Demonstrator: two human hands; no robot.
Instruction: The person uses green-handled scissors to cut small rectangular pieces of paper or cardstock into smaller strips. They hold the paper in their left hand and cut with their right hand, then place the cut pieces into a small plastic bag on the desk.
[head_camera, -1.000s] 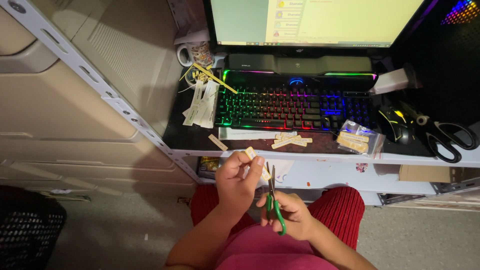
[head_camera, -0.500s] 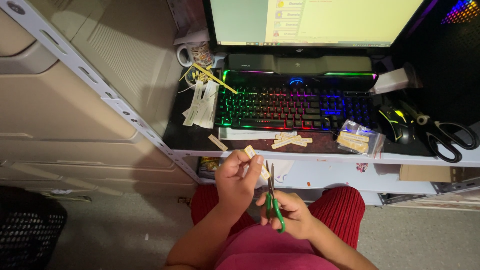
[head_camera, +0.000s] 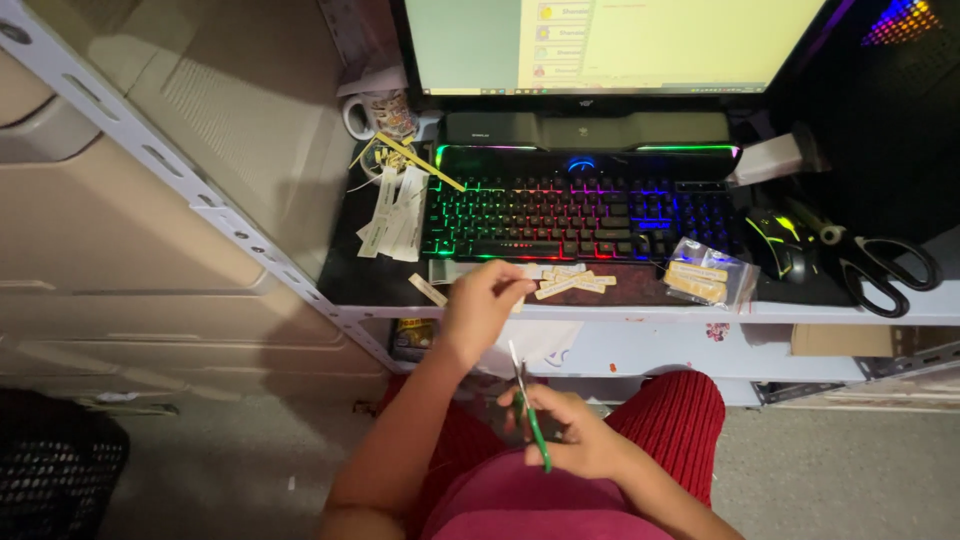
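My left hand (head_camera: 480, 308) reaches up to the front edge of the desk (head_camera: 640, 312). Its fingertips pinch a small pale paper strip (head_camera: 519, 300) next to a loose heap of similar strips (head_camera: 574, 283) lying before the keyboard. My right hand (head_camera: 575, 445) rests low over my lap and grips green-handled scissors (head_camera: 527, 405), blades pointing up toward the desk. A single strip (head_camera: 428, 290) lies just left of my left hand.
A backlit rainbow keyboard (head_camera: 580, 210) sits under a monitor (head_camera: 610, 45). Longer paper slips (head_camera: 392, 212) and a mug (head_camera: 375, 112) are at the left. At the right are a clear bag of strips (head_camera: 705, 277), a mouse (head_camera: 775, 240) and large black scissors (head_camera: 880, 262). A slotted metal shelf rail (head_camera: 170, 175) runs diagonally at left.
My left hand has moved up from beside the scissors to the desk edge, carrying its strip to the heap. The right hand with the scissors stays about where it was.
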